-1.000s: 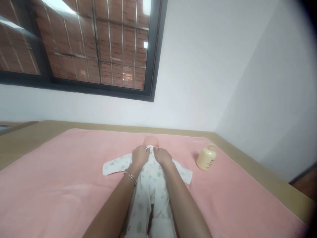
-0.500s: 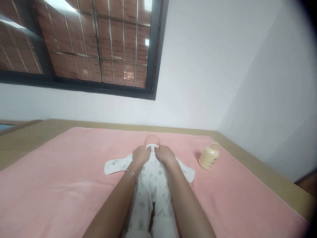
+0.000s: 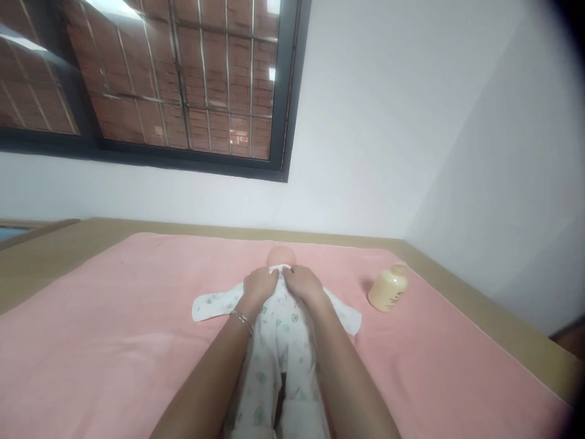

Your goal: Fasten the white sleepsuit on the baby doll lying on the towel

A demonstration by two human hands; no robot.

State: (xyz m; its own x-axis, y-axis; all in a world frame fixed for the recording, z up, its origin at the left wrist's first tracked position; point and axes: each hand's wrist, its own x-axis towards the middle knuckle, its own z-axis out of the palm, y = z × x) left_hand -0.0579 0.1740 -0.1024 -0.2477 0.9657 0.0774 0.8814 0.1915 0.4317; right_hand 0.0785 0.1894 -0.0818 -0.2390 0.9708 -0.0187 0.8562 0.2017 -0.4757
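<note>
A baby doll lies on its back on a pink towel (image 3: 114, 317), its bare head (image 3: 280, 256) pointing away from me. It wears a white printed romper (image 3: 278, 341) with the sleeves spread out to both sides. My left hand (image 3: 258, 285), with a bracelet on the wrist, and my right hand (image 3: 305, 285) rest side by side on the doll's chest. Both are closed, pinching the romper's collar just below the head. My forearms cover part of the romper's body.
A cream-yellow bottle (image 3: 387, 288) lies on its side on the towel to the right of the doll. The towel covers a tan table (image 3: 498, 332) set into a white wall corner. A barred window (image 3: 183, 85) is above.
My hands have drawn a little closer together at the collar. The view has shifted slightly; doll and bottle stay in place.
</note>
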